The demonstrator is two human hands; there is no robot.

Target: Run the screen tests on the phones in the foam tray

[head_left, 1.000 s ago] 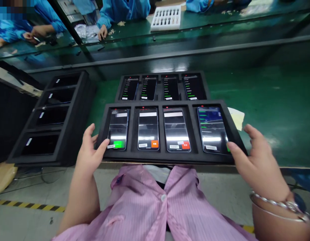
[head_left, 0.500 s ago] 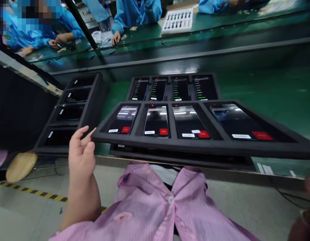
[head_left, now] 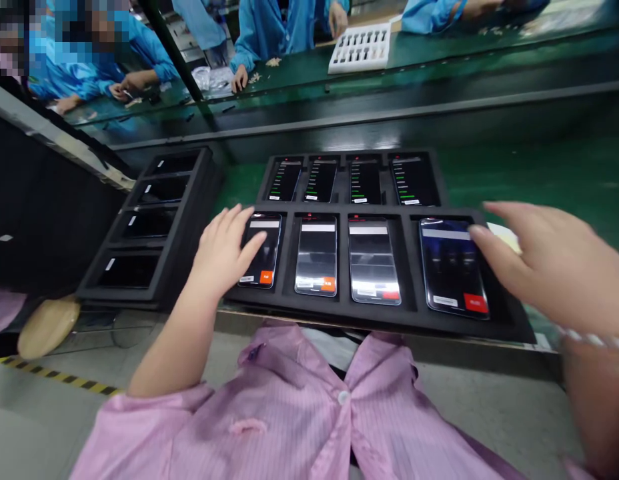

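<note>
In the head view a black foam tray (head_left: 342, 260) lies flat before me, with several phones in its slots. Their screens are lit, each with a red or orange box low on it. My left hand (head_left: 223, 250), fingers stretched out, is over the tray's left end beside the leftmost phone (head_left: 269, 250). At the opposite end, my right hand (head_left: 554, 263) is open and slightly blurred, its thumb close to the rightmost phone (head_left: 452, 267). Whether either hand touches the tray, I cannot tell. A pale yellowish piece (head_left: 504, 235) shows partly behind the right thumb.
Just beyond sits another foam tray (head_left: 343, 175) with phones showing green and white text. Stacked trays of dark phones (head_left: 147, 225) stand left. Across the green bench (head_left: 499, 173), co-workers in blue sleeves (head_left: 269, 30) work near a white tray (head_left: 359, 48). A wooden stool (head_left: 48, 327) is lower left.
The front tray was tilted up toward me and now lies flat. My left hand has moved right and spread its fingers. My right hand has come in from the right edge.
</note>
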